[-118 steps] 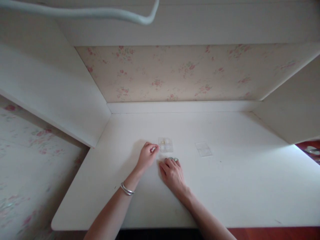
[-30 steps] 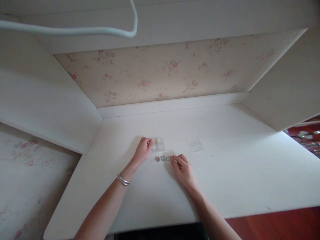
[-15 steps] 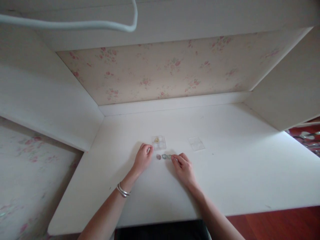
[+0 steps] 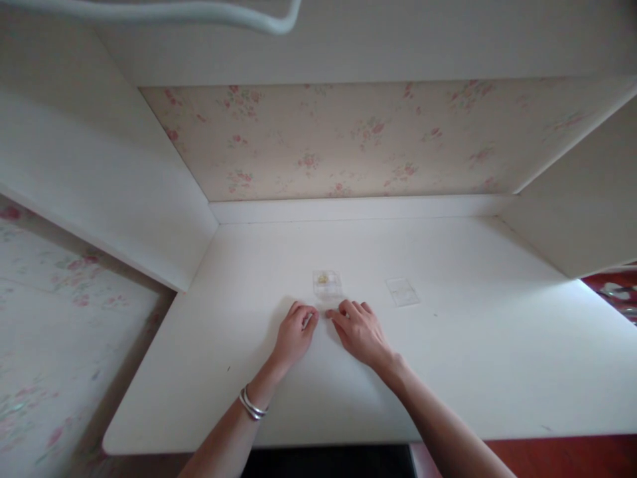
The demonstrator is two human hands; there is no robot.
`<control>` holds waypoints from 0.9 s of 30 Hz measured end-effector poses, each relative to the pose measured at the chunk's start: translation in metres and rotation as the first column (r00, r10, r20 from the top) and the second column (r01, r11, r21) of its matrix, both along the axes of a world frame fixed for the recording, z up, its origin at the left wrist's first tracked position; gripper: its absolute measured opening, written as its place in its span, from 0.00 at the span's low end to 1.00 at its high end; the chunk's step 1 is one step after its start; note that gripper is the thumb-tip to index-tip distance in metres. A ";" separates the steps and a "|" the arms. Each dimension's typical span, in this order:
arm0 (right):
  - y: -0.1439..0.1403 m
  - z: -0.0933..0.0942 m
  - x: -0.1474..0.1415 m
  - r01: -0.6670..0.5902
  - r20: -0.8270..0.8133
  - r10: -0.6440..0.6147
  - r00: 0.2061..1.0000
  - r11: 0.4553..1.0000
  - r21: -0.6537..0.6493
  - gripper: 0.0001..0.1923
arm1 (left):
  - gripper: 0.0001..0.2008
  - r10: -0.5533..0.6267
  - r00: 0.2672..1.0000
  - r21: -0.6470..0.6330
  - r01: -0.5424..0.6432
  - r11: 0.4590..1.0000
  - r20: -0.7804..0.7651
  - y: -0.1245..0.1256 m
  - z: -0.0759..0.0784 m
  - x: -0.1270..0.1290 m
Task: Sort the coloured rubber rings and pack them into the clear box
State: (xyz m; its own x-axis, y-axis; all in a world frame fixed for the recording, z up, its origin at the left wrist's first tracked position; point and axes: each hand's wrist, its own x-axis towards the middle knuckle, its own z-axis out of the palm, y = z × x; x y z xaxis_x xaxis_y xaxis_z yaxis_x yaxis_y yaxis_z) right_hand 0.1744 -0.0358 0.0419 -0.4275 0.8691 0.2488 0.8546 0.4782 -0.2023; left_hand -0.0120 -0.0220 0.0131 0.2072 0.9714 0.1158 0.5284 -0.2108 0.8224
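Observation:
My left hand (image 4: 295, 332) rests on the white desktop with curled fingers, thumb and index tips pressed together. Whatever may be between them is too small to make out. Close to its right is my right hand (image 4: 362, 334), its fingers bent and their tips down by the desktop, a small gap from the left fingertips. The hand covers the spot beneath its fingers, so what it pinches is hidden. Just beyond both hands lies a small clear plastic box (image 4: 334, 290) with gold-coloured bits (image 4: 323, 279) in its far left part. A clear flat plastic piece (image 4: 403, 292) lies farther right.
The white desktop (image 4: 472, 352) has raised side panels and a back ledge (image 4: 368, 207) below floral wallpaper (image 4: 308, 159). A white bar (image 4: 239, 16) crosses overhead at the upper left. Dark specks dot the desktop. Some objects (image 4: 620, 291) show beyond the right panel.
My right hand has shifted left, closer to my left hand. The round pinkish piece and the pale greenish pieces seen between the hands before are now hidden. The view has tilted slightly.

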 end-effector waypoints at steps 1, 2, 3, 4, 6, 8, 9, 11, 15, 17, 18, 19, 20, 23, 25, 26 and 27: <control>0.002 0.001 -0.001 -0.005 0.013 0.005 1.000 1.000 0.002 0.11 | 0.12 0.001 1.000 0.000 -0.001 1.000 0.003 0.000 0.000 -0.001; 0.003 0.002 -0.003 -0.010 0.020 0.010 1.000 1.000 0.005 0.10 | 0.12 0.001 1.000 0.002 -0.001 1.000 0.002 0.000 0.001 -0.001; 0.004 0.002 -0.004 -0.014 0.020 0.013 1.000 1.000 0.010 0.10 | 0.12 0.000 1.000 0.006 0.000 1.000 0.000 0.000 0.001 -0.002; 0.004 0.001 -0.005 -0.016 0.018 0.015 1.000 1.000 0.016 0.09 | 0.12 -0.001 1.000 0.009 0.002 1.000 -0.002 0.000 0.001 -0.002; 0.005 -0.001 -0.007 -0.015 0.011 0.014 1.000 1.000 0.023 0.08 | 0.11 -0.009 1.000 0.013 0.009 1.000 -0.003 -0.001 0.001 -0.003; 0.005 -0.004 -0.008 -0.007 0.008 0.007 1.000 1.000 0.023 0.09 | 0.11 -0.019 1.000 0.014 0.019 1.000 -0.004 -0.001 0.002 -0.004; 0.006 -0.005 -0.008 -0.004 0.010 0.004 1.000 1.000 0.019 0.09 | 0.11 -0.023 1.000 0.016 0.024 1.000 -0.005 -0.001 0.002 -0.004; 0.006 -0.007 -0.009 0.005 0.021 -0.005 1.000 1.000 0.006 0.09 | 0.11 -0.032 0.999 0.021 0.032 0.999 -0.005 0.000 0.001 -0.005; 0.006 -0.011 -0.010 0.021 0.035 -0.020 0.999 1.000 -0.022 0.09 | 0.10 -0.041 0.999 0.025 0.041 0.999 -0.002 0.000 -0.001 -0.006; 0.006 -0.013 -0.011 0.028 0.028 -0.027 0.999 0.999 -0.028 0.10 | 0.10 -0.041 0.999 0.028 0.041 0.999 -0.002 0.000 -0.001 -0.007; 0.006 -0.013 -0.012 0.032 0.024 -0.031 0.999 0.999 -0.031 0.10 | 0.10 -0.043 0.999 0.028 0.043 0.999 -0.002 0.000 -0.001 -0.007; 0.006 -0.013 -0.013 0.037 0.021 -0.036 0.999 0.999 -0.035 0.10 | 0.11 -0.044 0.999 0.027 0.044 0.999 -0.001 0.000 -0.002 -0.007; 0.005 -0.013 -0.014 0.043 0.018 -0.042 0.999 0.998 -0.038 0.10 | 0.11 -0.044 0.999 0.025 0.044 0.999 0.001 0.000 -0.002 -0.007; 0.005 -0.012 -0.016 0.053 0.005 -0.052 0.999 0.997 -0.050 0.11 | 0.11 -0.048 0.999 0.020 0.048 0.999 0.002 0.000 -0.002 -0.008; 0.004 -0.011 -0.016 0.051 -0.006 -0.052 0.999 0.997 -0.056 0.11 | 0.11 -0.050 0.999 0.022 0.050 0.998 0.001 -0.001 -0.002 -0.008; 0.004 -0.010 -0.016 0.050 -0.012 -0.051 0.999 0.997 -0.057 0.12 | 0.11 -0.052 0.999 0.023 0.052 0.998 0.001 0.000 -0.002 -0.008; 0.004 -0.010 -0.016 0.049 -0.019 -0.050 0.999 0.997 -0.055 0.12 | 0.11 -0.054 0.999 0.023 0.054 0.998 0.001 0.000 -0.002 -0.008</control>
State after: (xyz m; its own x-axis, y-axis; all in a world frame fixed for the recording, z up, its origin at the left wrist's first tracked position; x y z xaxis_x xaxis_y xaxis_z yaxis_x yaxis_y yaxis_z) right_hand 0.1585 -0.0320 0.0322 -0.3788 0.9016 0.2087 0.8724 0.4232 -0.2446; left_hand -0.0198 -0.0224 0.0114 0.2589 0.9560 0.1378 0.5147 -0.2573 0.8179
